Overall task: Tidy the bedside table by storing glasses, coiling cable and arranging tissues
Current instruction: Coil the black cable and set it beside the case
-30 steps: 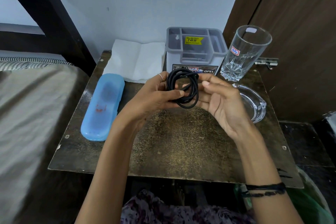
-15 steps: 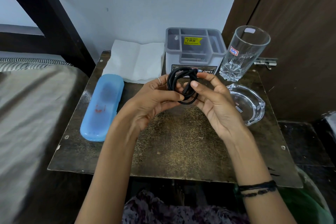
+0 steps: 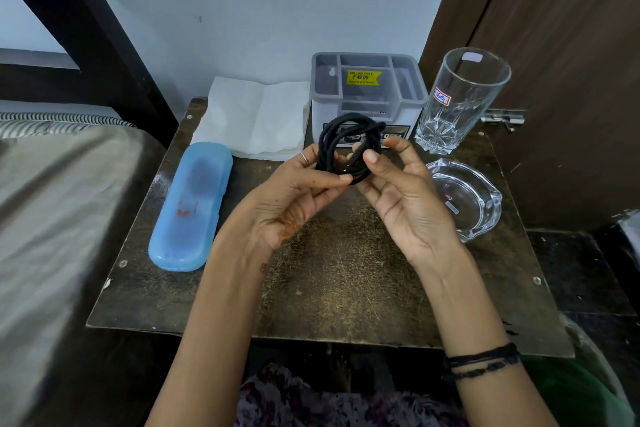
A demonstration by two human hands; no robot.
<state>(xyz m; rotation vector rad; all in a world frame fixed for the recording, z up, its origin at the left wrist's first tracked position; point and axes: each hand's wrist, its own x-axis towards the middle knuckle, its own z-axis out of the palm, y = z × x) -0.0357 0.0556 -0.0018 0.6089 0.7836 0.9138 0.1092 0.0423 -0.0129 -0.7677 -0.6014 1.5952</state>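
Cable (image 3: 349, 146), black and coiled, is pinched between both hands above the counter (image 3: 339, 274): left hand (image 3: 298, 191) grips one side, right hand (image 3: 401, 191) the other.

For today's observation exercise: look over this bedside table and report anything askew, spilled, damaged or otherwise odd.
Nothing is spilled or broken. Small oddities: the drinking glass and the grey organiser have price stickers on them, and the tabletop is worn and scuffed. The black cable is coiled, held by both hands above the table.
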